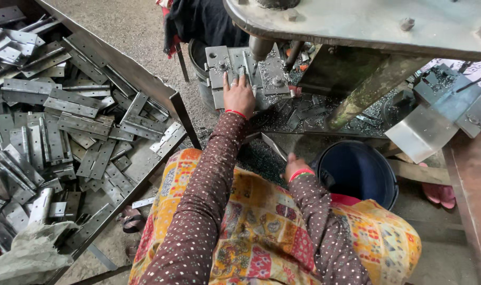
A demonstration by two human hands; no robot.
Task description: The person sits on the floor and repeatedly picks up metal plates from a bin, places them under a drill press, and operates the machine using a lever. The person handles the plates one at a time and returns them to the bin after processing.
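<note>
My lap is closest, covered in soft cloth with bright yellow, orange and red patterns. My sleeves are brown with tiny pale dots.

My right hand (295, 168) is resting low, just past my knee, beside a round dark blue bucket (359, 171). The fingers are curling around a thin flat metal strip (275, 146), pinching its end. The fingertips are tucked under, so I cannot see them well.

On my left, a big flat tray (145, 84) with steel walls is holding a messy pile of grey metal hinges (66, 116). They are flat, hard and dull, with long round pins down the middle. The tray is running off the picture's edge.

Farther away, my left arm is stretching straight out. My left hand (239, 95) is lying flat with open fingers, pressing on a grey metal hinge plate (240, 66) sitting on a blocky steel holder (272, 74) with bolts. A round rod (260, 48) is pointing down just beside my fingers. The thick machine table (367, 24) above is hiding the rest. Shiny metal crumbs (283, 119) are lying around.
</note>
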